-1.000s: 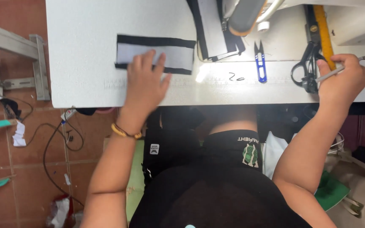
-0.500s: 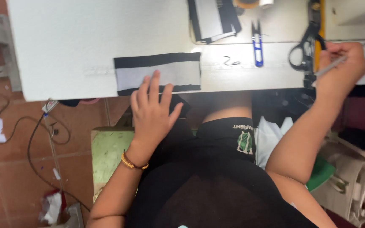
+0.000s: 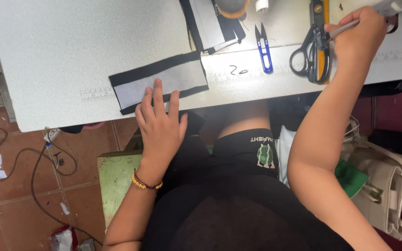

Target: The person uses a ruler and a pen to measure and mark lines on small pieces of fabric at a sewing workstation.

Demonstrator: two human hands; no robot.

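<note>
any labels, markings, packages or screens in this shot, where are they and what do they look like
No packages or screens.
Printed ruler scale: thin dark ticks along the white table, left of the fabric piece.
Handwritten mark: small, black, near the table's front edge.
Shirt logo: green emblem under white lettering, on black.

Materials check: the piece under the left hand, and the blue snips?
Fabric piece: looks like soft woven cloth, matte grey with black borders; it lies flat and limp under the left hand fingertips. Blue snips: probably metal blades, dark and pointed, with a glossy blue handle that could be plastic or painted metal.
</note>
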